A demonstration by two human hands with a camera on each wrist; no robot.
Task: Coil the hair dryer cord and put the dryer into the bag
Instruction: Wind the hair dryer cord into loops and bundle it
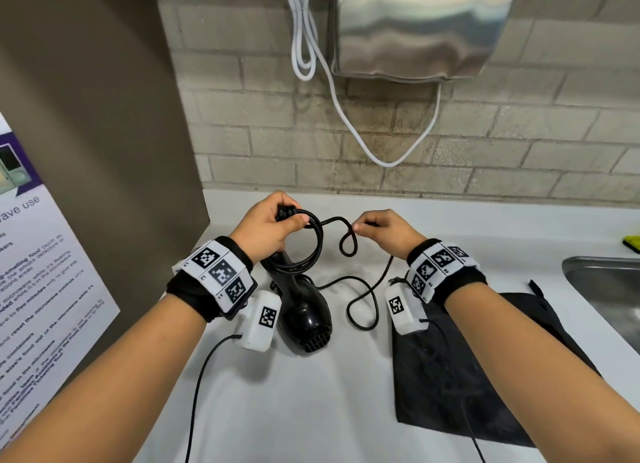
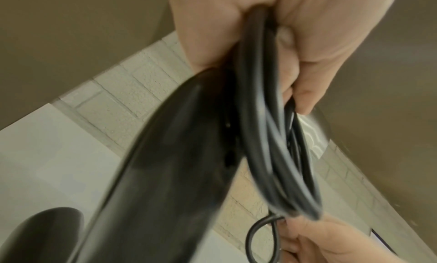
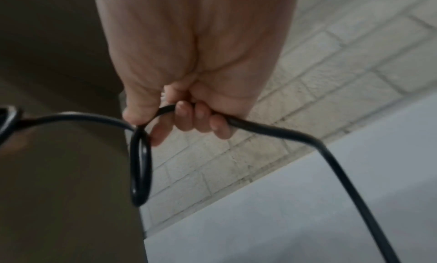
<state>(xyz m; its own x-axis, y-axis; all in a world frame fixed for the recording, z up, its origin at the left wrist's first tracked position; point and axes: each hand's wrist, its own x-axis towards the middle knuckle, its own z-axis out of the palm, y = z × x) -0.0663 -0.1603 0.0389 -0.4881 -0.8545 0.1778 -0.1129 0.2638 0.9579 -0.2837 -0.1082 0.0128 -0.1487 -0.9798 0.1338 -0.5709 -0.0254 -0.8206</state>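
the left hand [image 1: 266,228] is closed around the top of the black hair dryer [image 1: 304,313] handle, and the same fingers hold several coiled loops of the black cord [image 1: 313,240] against it. the dryer hangs down from this hand, with its round body and rear grille low over the white table [image 1: 311,410], at the middle of the head view. if the body touches the table, i cannot tell. in the left wrist view the loops [image 2: 272,136] lie beside the handle [image 2: 165,164], blurred.

the right hand [image 1: 384,232] is at 3 o'clock from the left hand, near it. it pinches the cord between thumb and curled fingers [image 3: 201,121], and a small loop [image 3: 140,166] hangs just under the thumb. from this hand the loose part of the cord goes down and makes a wide curve on the table at 6 o'clock, between the dryer and the bag.

the black bag [image 1: 450,376] lies flat on the table at 5 o'clock from the dryer, partly covered by the right forearm. a steel sink [image 1: 602,282] is at 3 o'clock, with a yellow-green thing [image 1: 632,244] at its far edge. on the brick wall [image 1: 485,143] at 12 o'clock hangs a metal hand dryer [image 1: 415,29] with white cables [image 1: 332,91]. a printed poster [image 1: 34,272] is at 9 o'clock.
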